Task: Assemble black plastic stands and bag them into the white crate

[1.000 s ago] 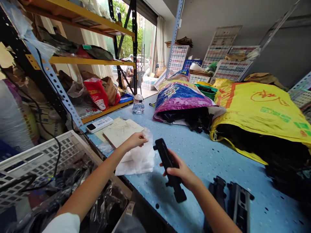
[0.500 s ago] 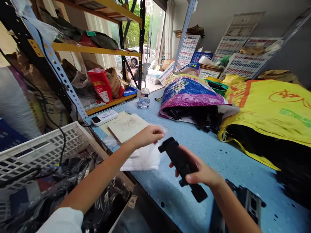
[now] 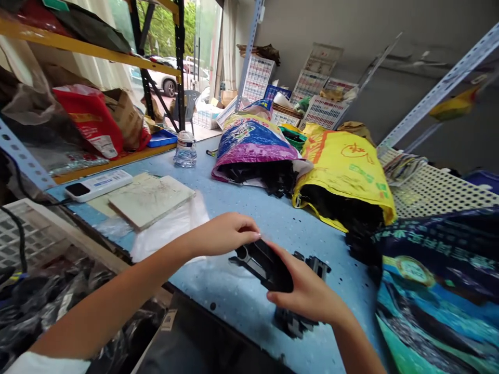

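My right hand [image 3: 307,291] grips a long black plastic part [image 3: 261,262] and holds it just above the blue table [image 3: 249,213]. My left hand [image 3: 226,234] has its fingertips pinched on the top edge of the same part. More black plastic parts [image 3: 296,322] lie on the table under my right hand. A stack of clear plastic bags [image 3: 167,228] lies flat to the left of my left hand.
A beige board [image 3: 150,193], a white power strip [image 3: 97,184] and a water bottle [image 3: 185,150] sit at the left. A purple sack [image 3: 253,143], a yellow sack [image 3: 346,171] and a dark blue sack [image 3: 440,280] hold black parts. White crates [image 3: 23,234] stand left, shelving behind.
My view swung right. My left hand left the plastic bags and came onto the black part. My right hand lowered and tilted the part flatter above the table.
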